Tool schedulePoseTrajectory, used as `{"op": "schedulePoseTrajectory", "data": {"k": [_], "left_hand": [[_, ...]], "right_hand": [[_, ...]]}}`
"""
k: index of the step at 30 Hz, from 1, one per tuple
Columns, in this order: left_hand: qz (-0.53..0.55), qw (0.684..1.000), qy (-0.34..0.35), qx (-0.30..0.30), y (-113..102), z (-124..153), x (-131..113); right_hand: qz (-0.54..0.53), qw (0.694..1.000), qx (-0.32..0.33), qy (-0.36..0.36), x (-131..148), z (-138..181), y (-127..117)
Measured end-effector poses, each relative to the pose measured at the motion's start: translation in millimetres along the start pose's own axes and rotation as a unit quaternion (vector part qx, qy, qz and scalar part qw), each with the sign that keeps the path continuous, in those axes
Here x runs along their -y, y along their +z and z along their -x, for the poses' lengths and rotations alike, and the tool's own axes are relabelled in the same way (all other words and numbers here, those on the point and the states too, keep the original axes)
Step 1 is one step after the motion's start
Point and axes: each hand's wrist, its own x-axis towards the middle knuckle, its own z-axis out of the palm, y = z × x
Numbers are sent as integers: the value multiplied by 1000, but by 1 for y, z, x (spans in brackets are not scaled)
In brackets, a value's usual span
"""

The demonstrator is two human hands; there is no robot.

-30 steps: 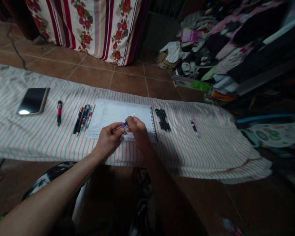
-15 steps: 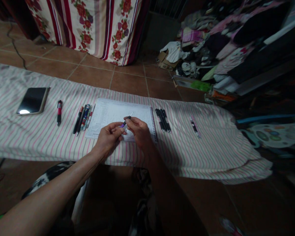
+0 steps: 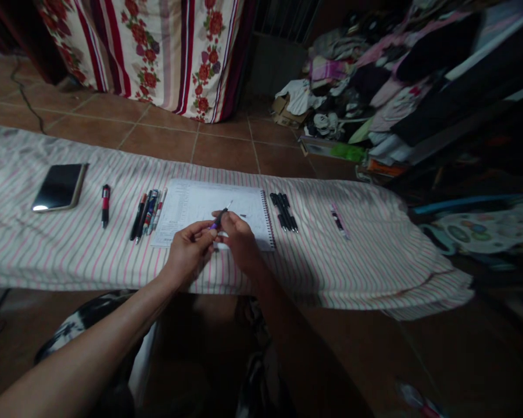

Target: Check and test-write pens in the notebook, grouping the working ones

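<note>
Surface: striped cloth [image 3: 35, 249] spread over a low bench, running across the frame, tiled floor behind it.

Far left on the cloth: dark phone [image 3: 59, 187], lying face up. Just right of it, apart: one red pen [image 3: 106, 204], lying alone. Next right: cluster of mixed pens [image 3: 148, 212], lying side by side, just beside the left edge of the notebook [image 3: 192, 200]. The notebook lies open and flat, spiral binding on its right side, printed lines on the page.

Left hand [image 3: 187, 251]: over the near edge of the notebook, fingers closed, pinching the lower, purple end of the purple pen [image 3: 218, 220]. The pen is held clear of the page, tilted, its thin tip pointing up and away to the right. Right hand [image 3: 240, 241]: touching the left hand, thumb and fingers closed on the darker upper part of the same pen. Both forearms come in from the bottom of the frame.

Right of the spiral: set of black pens [image 3: 283, 211], lying parallel, close together. Further right, well apart: single pink pen [image 3: 339, 221] on the cloth.

Far right, behind the bench: pile of clothes [image 3: 357, 87] on the floor.
</note>
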Motion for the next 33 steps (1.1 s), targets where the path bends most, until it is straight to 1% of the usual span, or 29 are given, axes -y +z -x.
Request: {"op": "schedulePoseTrajectory", "data": {"k": [2,3,6,8,11,15,19,23,29,31,33], "left_hand": [[7,1000,-2,3,-3,7,-3],[11,1000,-6,11,-4,11,-5],[23,998,-34,44,-5,25,-12],[22,997,-47,64,-4,36,-17],[1,996,-28,89,-3,57,-23],[-36,991,-8,128,-10,96,-26],[-74,991,-4,107,-23,138,-24],[-97,991,24,93,-31,169,-27],[-99,986,119,69,-26,199,-34],[-86,985,135,66,-24,206,-35],[-59,987,130,76,-23,213,-38]], "right_hand": [[-70,997,40,5,6,11,1],[-88,995,55,3,9,16,0],[-69,995,75,-19,17,32,-1],[-40,996,65,-40,21,42,-2],[-8,997,28,-67,24,63,0],[8,996,-10,-84,24,106,12],[9,995,-33,-95,20,150,31],[22,992,-61,-110,26,179,49],[39,983,-91,-154,48,206,70],[45,982,-94,-160,54,212,75],[41,983,-87,-158,59,217,79]]}}
